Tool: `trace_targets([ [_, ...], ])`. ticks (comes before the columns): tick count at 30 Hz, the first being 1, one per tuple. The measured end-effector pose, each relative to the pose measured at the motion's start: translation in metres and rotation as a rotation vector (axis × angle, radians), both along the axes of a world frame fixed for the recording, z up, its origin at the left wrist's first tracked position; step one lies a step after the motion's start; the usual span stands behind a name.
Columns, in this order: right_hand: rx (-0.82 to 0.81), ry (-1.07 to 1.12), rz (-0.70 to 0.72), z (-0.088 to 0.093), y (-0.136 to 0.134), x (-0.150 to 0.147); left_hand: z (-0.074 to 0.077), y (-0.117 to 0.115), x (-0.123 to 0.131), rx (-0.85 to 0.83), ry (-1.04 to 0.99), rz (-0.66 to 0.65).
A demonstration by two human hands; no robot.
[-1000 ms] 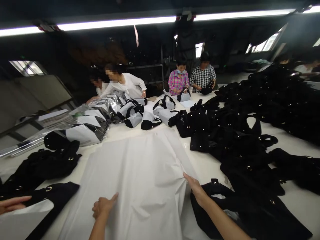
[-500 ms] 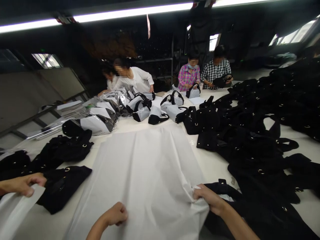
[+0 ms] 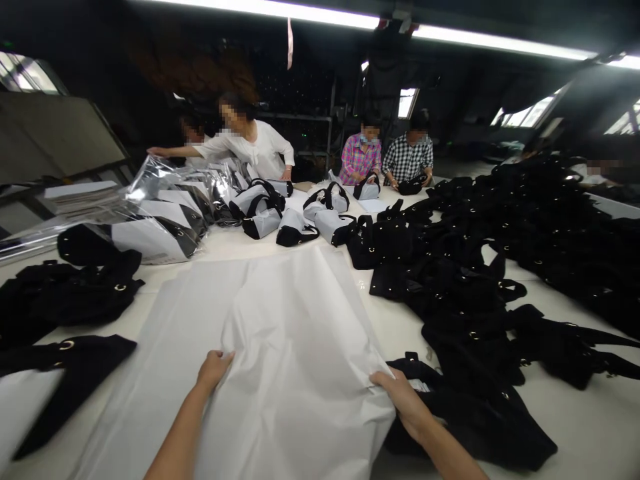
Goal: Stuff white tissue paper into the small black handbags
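Observation:
A large sheet of white tissue paper (image 3: 295, 333) lies on a stack of such sheets in front of me on the white table (image 3: 580, 413). My left hand (image 3: 213, 370) is closed on the top sheet's left edge, thumb on top. My right hand (image 3: 400, 397) grips the sheet's right edge, where the paper puckers. The right hand is just above a flat black bag (image 3: 465, 420) lying at the sheet's right side.
A big pile of black bags (image 3: 475, 273) covers the right of the table, and more black bags (image 3: 65, 293) lie at the left. Paper-stuffed bags (image 3: 295, 230) and plastic-wrapped ones (image 3: 160, 220) sit farther back. Several co-workers (image 3: 255, 143) work at the far end.
My left hand has gone from a fist near me to a grasp farther out on the sheet's left edge. The top sheet has shifted. Another person's hand at the left has left the view.

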State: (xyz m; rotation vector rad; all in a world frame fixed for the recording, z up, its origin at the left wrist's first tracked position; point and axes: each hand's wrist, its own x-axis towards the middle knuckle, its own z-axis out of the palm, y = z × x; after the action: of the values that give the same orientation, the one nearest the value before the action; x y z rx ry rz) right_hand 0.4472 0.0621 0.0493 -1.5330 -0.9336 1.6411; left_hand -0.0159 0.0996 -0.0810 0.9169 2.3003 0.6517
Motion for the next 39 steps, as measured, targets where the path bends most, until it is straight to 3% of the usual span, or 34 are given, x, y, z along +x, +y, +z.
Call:
trace_targets([
  [3, 0.028, 0.139, -0.002, -0.012, 0.003, -0.005, 0.010, -0.011, 0.019, -0.002, -0.062, -0.073],
  [7, -0.051, 0.395, 0.067, -0.025, 0.007, -0.011, 0.050, -0.056, 0.056, -0.018, -0.338, -0.274],
  [10, -0.149, 0.527, 0.252, -0.028, 0.003, -0.023, 0.079, -0.098, 0.096, 0.017, -0.758, -0.468],
  [13, -0.163, 0.604, 0.452, -0.026, -0.010, -0.041, 0.091, -0.130, 0.136, 0.127, -0.913, -0.499],
  [17, -0.129, 0.578, 0.623, -0.021, -0.029, -0.061, 0.096, -0.154, 0.175, 0.235, -0.868, -0.254],
  [21, -0.101, 0.457, 0.706, -0.018, -0.035, -0.064, 0.116, -0.166, 0.203, 0.314, -0.687, -0.262],
  [24, -0.033, 0.514, 0.642, -0.016, -0.031, -0.060, 0.130, -0.170, 0.226, 0.383, -0.715, -0.262],
  [27, -0.100, 0.698, 0.614, -0.014, -0.031, -0.058, 0.133, -0.167, 0.251, 0.413, -0.765, -0.228],
  [31, -0.126, 0.682, 0.542, -0.015, -0.045, -0.063, 0.129, -0.160, 0.280, 0.431, -0.509, -0.288],
  [34, -0.081, 0.643, 0.436, -0.012, -0.051, -0.063, 0.134, -0.164, 0.288, 0.419, -0.273, -0.285],
  [37, 0.039, 0.594, 0.365, 0.002, -0.049, -0.057, 0.141, -0.169, 0.281, 0.587, -0.112, -0.085],
  [39, 0.067, 0.556, 0.356, 0.016, -0.047, -0.054, 0.145, -0.167, 0.273, 0.692, -0.142, 0.082],
])
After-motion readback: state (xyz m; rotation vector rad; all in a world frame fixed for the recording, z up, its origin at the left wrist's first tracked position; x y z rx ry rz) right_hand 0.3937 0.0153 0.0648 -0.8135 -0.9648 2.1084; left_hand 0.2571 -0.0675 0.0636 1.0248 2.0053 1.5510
